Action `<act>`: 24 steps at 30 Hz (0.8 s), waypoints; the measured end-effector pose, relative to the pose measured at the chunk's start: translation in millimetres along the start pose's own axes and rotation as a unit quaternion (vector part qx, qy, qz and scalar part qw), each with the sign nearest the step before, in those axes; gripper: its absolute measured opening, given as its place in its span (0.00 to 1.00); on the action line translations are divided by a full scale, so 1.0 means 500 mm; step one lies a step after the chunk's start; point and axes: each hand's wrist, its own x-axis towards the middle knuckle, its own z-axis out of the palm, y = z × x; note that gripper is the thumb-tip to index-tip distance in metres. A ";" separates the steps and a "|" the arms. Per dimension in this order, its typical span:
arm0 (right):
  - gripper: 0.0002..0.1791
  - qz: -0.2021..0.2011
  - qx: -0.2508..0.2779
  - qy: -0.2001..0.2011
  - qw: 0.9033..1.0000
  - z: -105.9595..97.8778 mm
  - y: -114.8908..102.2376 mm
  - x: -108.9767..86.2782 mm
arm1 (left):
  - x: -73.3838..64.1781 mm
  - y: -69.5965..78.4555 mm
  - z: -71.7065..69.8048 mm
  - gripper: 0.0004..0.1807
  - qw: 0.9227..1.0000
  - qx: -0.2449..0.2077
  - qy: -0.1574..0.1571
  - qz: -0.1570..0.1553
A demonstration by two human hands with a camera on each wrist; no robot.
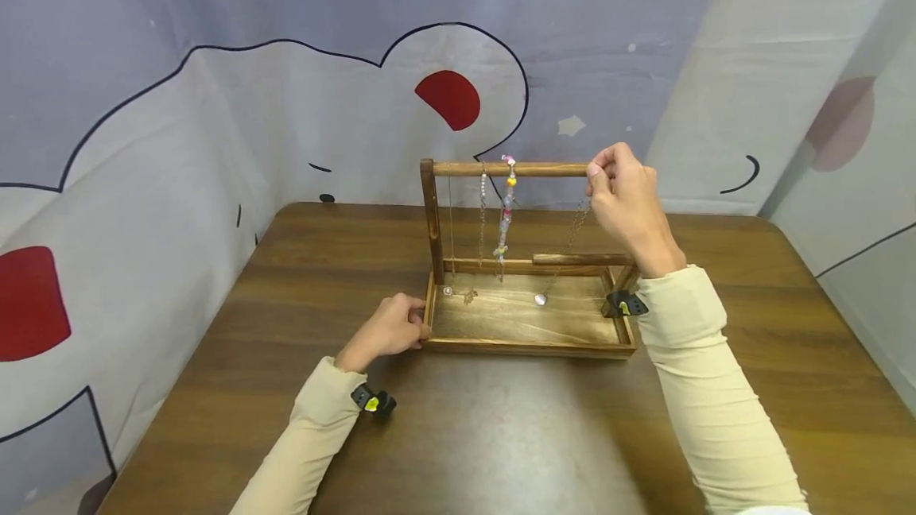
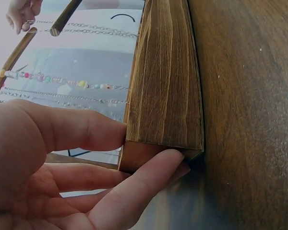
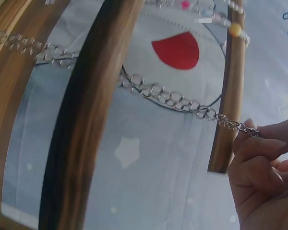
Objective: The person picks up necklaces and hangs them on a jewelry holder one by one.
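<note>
A wooden jewelry stand (image 1: 529,350) sits on the table, with a tray base, a post at its left and a long upper bar (image 1: 551,169). My left hand (image 1: 390,327) grips the front left corner of the tray, thumb on one face and fingers around the end in the left wrist view. At the free right end of the upper bar, my right hand (image 1: 630,201) pinches a silver chain necklace (image 3: 173,100). Its chain slants down past the lower bar (image 1: 572,259), with a pale pendant (image 1: 541,300) over the tray. A colourful beaded necklace (image 1: 506,217) hangs from the bar's middle.
Other fine chains hang left of the beaded one, including a pearl-beaded necklace (image 1: 483,197). A small gold pendant (image 1: 469,296) and a round pendant (image 1: 448,291) show low over the tray. Behind the wooden table (image 1: 300,261) hangs a printed cloth (image 1: 343,118).
</note>
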 end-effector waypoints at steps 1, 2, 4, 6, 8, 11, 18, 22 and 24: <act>0.07 0.005 -0.004 0.007 1.000 -0.004 0.004 0.002 | 0.000 0.001 0.000 0.29 1.000 -0.001 -0.002 0.000; 0.07 0.012 -0.007 0.015 1.000 -0.008 0.007 0.004 | 0.000 0.002 -0.001 0.29 1.000 -0.002 -0.002 0.000; 0.08 0.024 -0.016 0.033 0.999 -0.015 0.012 0.010 | -0.001 0.003 -0.001 0.29 1.000 -0.003 -0.003 0.000; 0.08 0.037 -0.025 0.043 0.998 -0.021 0.016 0.016 | -0.001 0.003 -0.001 0.29 1.000 -0.002 -0.003 0.000; 0.09 0.045 -0.039 0.052 0.997 -0.027 0.019 0.024 | -0.001 0.004 -0.002 0.29 1.000 0.001 -0.001 0.002; 0.11 0.058 -0.054 0.055 0.995 -0.034 0.021 0.033 | -0.001 0.005 -0.001 0.29 1.000 0.006 0.001 0.005; 0.13 0.060 -0.075 0.046 0.994 -0.040 0.014 0.050 | -0.003 0.004 -0.001 0.29 1.000 0.006 0.003 0.003; 0.12 0.045 -0.081 0.013 0.996 -0.036 0.000 0.056 | -0.003 0.005 -0.001 0.29 1.000 0.006 0.006 0.000; 0.13 0.035 -0.083 -0.012 0.996 -0.032 -0.009 0.057 | -0.003 0.007 -0.002 0.29 1.000 0.009 0.007 -0.002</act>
